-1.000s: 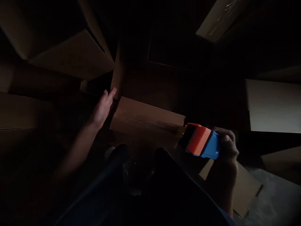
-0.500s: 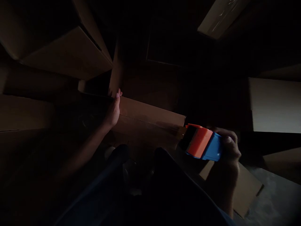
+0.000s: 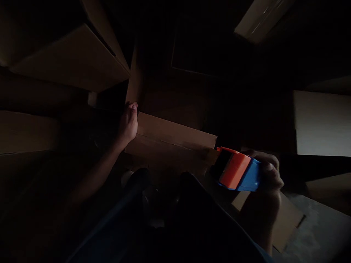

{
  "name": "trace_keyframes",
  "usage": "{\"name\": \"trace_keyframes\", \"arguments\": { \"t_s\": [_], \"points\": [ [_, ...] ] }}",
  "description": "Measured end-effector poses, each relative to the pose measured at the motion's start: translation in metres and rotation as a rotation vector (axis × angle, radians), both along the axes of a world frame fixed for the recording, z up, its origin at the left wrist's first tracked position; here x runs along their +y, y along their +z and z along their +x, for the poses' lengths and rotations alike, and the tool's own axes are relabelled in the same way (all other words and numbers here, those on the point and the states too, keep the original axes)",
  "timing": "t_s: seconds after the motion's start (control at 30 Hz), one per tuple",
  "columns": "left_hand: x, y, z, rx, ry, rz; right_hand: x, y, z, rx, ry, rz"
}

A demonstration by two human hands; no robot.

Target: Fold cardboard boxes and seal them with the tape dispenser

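A closed-up brown cardboard box point(image 3: 175, 128) lies in front of my legs, a seam running along its near upper side. At its left end is my left hand point(image 3: 129, 122), fingers curled in against the box's corner; the fingertips are partly hidden. My right hand point(image 3: 270, 171) is wrapped round an orange and blue tape dispenser point(image 3: 236, 170). The dispenser's dark front end is at the box's right end. A dim brownish strip, seemingly tape, lies along the seam up to the dispenser. Deep shadow hides much of the box's far side.
Large cardboard boxes point(image 3: 68, 60) stand at the upper left, and another carton point(image 3: 27, 131) at the left. A paler box point(image 3: 323, 123) is on the right. Flat cardboard point(image 3: 287, 219) lies on the grey floor point(image 3: 320, 223) at the lower right. My legs are close below the box.
My left hand has shifted slightly left and its fingers have curled in. The tape dispenser, in my right hand, has moved slightly right and down in the view.
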State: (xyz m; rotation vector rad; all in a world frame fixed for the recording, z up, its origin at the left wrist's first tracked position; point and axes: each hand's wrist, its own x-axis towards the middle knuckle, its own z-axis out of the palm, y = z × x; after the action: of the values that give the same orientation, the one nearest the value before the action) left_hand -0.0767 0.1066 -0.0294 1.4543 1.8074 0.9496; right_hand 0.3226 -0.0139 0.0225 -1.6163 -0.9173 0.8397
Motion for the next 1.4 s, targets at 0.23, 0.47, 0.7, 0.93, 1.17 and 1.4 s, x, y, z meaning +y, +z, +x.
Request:
{"name": "trace_keyframes", "arguments": {
  "t_s": [0.23,0.47,0.7,0.93,1.17,1.4],
  "points": [
    [-0.005,0.013,0.01,0.206,-0.013,-0.003,0.0,0.002,0.001,0.006,0.009,0.007],
    [-0.008,0.026,0.019,0.326,-0.01,0.023,0.001,0.004,-0.002,0.009,0.028,0.022],
    [-0.015,0.033,0.026,0.262,-0.033,0.139,0.004,0.009,-0.006,-0.009,-0.036,-0.055],
    [-0.014,0.036,0.028,0.299,-0.097,0.122,-0.006,0.013,-0.015,0.017,-0.077,-0.072],
    [-0.014,0.037,0.023,0.289,-0.124,0.255,-0.002,0.018,-0.021,0.013,-0.047,-0.078],
    [-0.032,0.057,0.038,0.191,-0.219,0.392,-0.001,0.018,-0.022,-0.017,-0.073,-0.061]
  ]
}}
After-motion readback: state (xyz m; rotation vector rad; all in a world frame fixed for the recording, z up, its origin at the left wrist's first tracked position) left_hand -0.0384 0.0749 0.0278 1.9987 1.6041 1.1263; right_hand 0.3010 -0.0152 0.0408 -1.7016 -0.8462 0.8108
